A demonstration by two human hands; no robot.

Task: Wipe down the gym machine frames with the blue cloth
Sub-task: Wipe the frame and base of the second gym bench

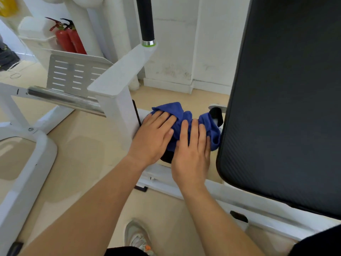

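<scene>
**Both palms down on the rag, squeezed in between post and pad**

Fingers of the left hand (153, 139) straight and close together, pressed flat on top of the blue cloth (181, 117), not curled round it. Same deal with the right hand (191, 156): fingers straight, side by side, lying on the cloth, nothing pinched. Tips of both pointing away from the body and a bit to the right.

Cloth bunched up, partly under the fingers and partly poking out just past the fingertips. Long way of it lying crosswise, from the white post (118, 115) on the left over to the black pad (286, 108) on the right, right up against the pad's edge. Sitting on the low white beam (162, 180) of the machine, with the beam running back out from under the palms toward the near right, below the pad.

Key thing for the next stroke, just guessing here: hardly any room sideways, boxed in by post and pad, so probably a push or pull along the beam rather than across it. Left hand closer to the post, right hand closer to the pad, so likely left for the post side and right for the gap by the pad. Can't tell how much of the beam is already wiped.

Further out: chrome bar (64, 100) sticking out of the post to the left, tan floor (83, 154) below.
</scene>
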